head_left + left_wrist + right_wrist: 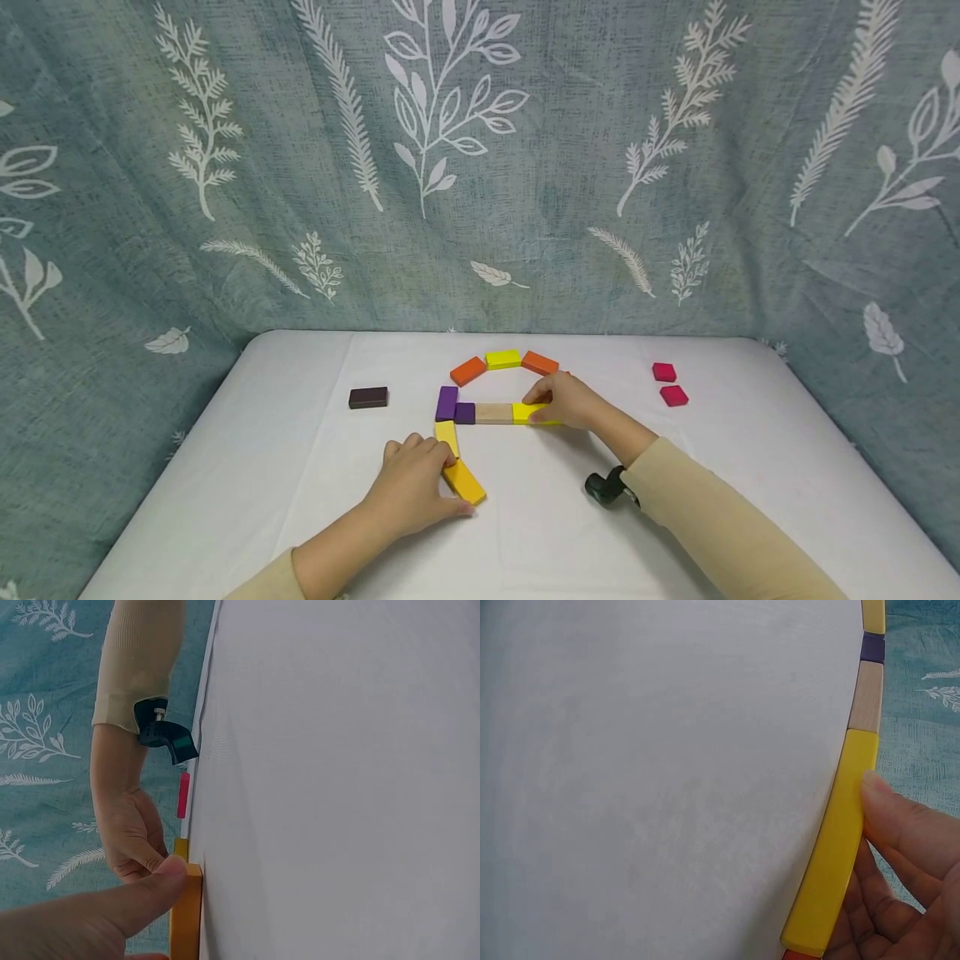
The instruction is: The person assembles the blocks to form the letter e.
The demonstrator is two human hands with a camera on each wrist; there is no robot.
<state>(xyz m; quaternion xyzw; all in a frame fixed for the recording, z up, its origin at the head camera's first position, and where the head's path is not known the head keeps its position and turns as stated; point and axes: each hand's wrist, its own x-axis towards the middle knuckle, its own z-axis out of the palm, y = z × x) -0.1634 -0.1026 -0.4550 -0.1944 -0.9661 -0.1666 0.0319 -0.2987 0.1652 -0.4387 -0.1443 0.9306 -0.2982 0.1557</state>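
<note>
At the lower end of a curved row of blocks, my left hand [415, 487] grips an amber block [467, 483] between thumb and fingers. A pale yellow block [446, 437] touches its upper end. My right hand [573, 402] pinches a long bright yellow block [831, 847] lying flat. Leftward from it run a plain wooden block [493, 414], a small purple block [465, 413] and a longer purple block [447, 403]. Above, an orange block [468, 372], a yellow block [503, 359] and another orange block [540, 362] form an arc, its right end partly hidden by my right hand.
A dark brown block [368, 398] lies left of the arrangement. Two red blocks, one farther back [663, 372] and one nearer [674, 396], sit at the right. White cloth covers the table [300, 467]; a patterned curtain [480, 275] hangs behind. A black wrist mount [604, 487] hangs from the right sleeve.
</note>
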